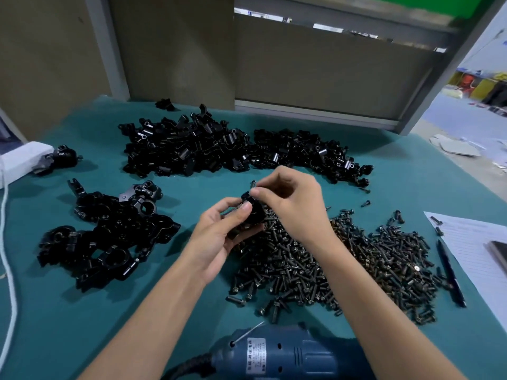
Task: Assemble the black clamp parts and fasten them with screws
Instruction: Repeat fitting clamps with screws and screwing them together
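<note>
Over the green table (82,311), the left hand (219,237) grips a black clamp part (253,212) while the right hand (296,204) pinches at its top. A heap of screws (343,264) lies beneath, loose clamp pieces (219,149) behind, assembled clamps (109,237) at left, and a blue power driver (279,355) nearest.

Mostly hidden: the clamp part (253,215), gripped in the left hand (219,237) under its thumb and pinched at the top by the right hand (290,204); cannot make out anything more between those fingertips. At the desk's (55,325) front edge, cut off by the frame and crossed by the right forearm: a blue power tool (277,352), label print too small to read. At the right edge, cropped: a lined sheet (472,242), writing illegible, and a dark flat object (498,255) lying on it. At the left edge, cropped: a white block (22,163) and a white cord (8,242). Beyond the far right corner, only blur.
</note>
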`<state>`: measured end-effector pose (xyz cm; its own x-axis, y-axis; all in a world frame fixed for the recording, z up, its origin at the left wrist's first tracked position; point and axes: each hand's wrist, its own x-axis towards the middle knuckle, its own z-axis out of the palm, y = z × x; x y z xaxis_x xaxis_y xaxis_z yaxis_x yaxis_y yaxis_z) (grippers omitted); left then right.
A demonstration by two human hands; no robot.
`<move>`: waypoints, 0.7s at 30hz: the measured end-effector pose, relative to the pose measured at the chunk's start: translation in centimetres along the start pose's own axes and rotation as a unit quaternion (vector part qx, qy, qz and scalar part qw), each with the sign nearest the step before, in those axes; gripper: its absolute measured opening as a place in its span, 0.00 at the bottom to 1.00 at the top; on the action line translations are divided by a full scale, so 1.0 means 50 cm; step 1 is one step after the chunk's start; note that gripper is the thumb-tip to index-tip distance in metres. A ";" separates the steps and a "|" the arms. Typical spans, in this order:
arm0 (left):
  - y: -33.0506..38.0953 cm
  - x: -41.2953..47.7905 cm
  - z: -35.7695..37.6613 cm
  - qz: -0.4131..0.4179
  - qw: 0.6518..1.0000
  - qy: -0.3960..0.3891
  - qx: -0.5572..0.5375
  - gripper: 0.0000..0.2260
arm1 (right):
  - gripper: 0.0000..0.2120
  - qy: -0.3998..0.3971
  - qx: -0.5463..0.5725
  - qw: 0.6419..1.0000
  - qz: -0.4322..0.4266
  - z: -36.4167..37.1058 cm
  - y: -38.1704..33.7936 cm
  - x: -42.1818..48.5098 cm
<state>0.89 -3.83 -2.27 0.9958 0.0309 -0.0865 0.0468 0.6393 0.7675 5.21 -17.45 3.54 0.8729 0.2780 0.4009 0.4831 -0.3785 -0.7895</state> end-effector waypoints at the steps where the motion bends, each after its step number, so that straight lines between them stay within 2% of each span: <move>1: 0.001 0.001 0.000 0.008 1.000 0.003 -0.003 0.14 | 0.04 -0.001 0.002 1.000 0.003 0.005 0.001 0.002; 11: -0.002 -0.001 0.001 0.059 0.997 0.023 0.040 0.12 | 0.02 -0.003 0.020 1.000 0.019 0.017 0.008 0.000; 15: 0.002 0.002 0.000 0.055 0.998 0.029 -0.001 0.13 | 0.06 -0.058 0.015 0.998 0.013 -0.002 0.006 0.001; 17: 0.005 0.005 -0.004 0.054 0.998 0.031 -0.028 0.12 | 0.12 -0.067 -0.028 0.997 0.013 -0.034 0.020 0.004; 19: 0.008 0.005 -0.007 0.050 0.997 0.036 -0.045 0.11 | 0.14 -0.033 -0.135 0.989 0.042 -0.088 0.043 0.006; 21: 0.010 0.005 -0.009 0.044 0.997 0.043 -0.049 0.11 | 0.14 -0.011 -0.286 0.951 0.116 -0.151 0.081 0.002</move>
<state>1.13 -3.15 -2.20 0.9851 0.1530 -0.0783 -0.0528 0.7027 0.7095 7.78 -25.64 3.89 0.9622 0.1444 0.2309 0.2405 -0.8483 -0.4718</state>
